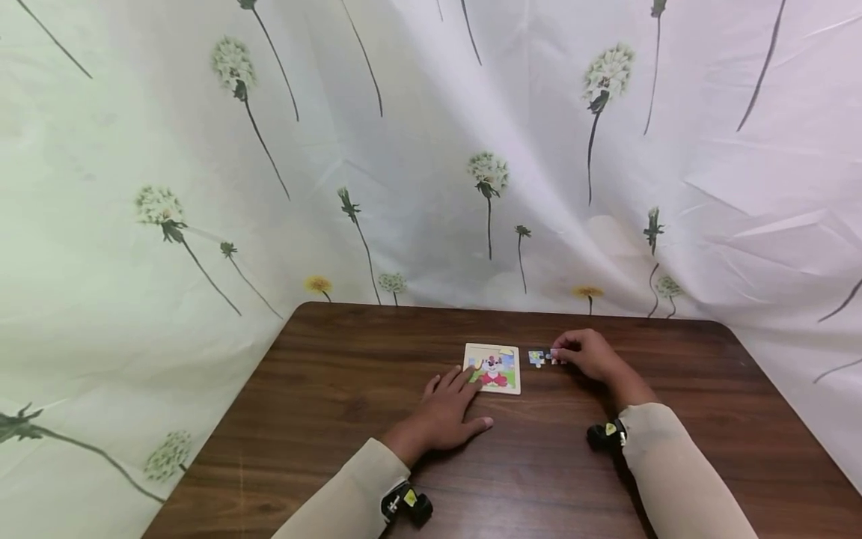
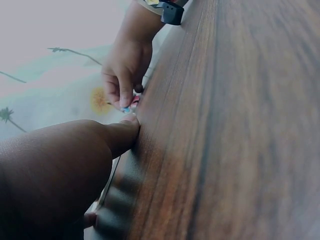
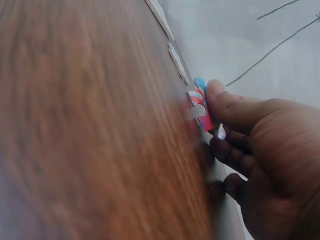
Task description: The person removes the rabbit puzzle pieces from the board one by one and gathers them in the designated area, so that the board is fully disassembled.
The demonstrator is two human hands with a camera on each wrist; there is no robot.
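Observation:
A square jigsaw puzzle board (image 1: pixel 509 382), pale-rimmed and printed with a cartoon animal in red, lies on the table. My left hand (image 1: pixel 447 414) is spread flat beside it, fingertips over its left edge and thumb stretched out to the right. To the right of the board, my right hand (image 1: pixel 592 358) pinches a jigsaw piece (image 3: pixel 201 107) between thumb and fingers. Red, white and blue show on that piece, held tilted close to the tabletop. Another jigsaw piece (image 1: pixel 536 358), blue and yellow, lies between the board and my right hand.
The dark wooden table (image 1: pixel 323 389) ends at the back against a white curtain (image 1: pixel 417 187) printed with dandelions. Both wrists carry a small black camera, one on the left sleeve (image 1: pixel 364 486) and one on the right sleeve (image 1: pixel 673 464).

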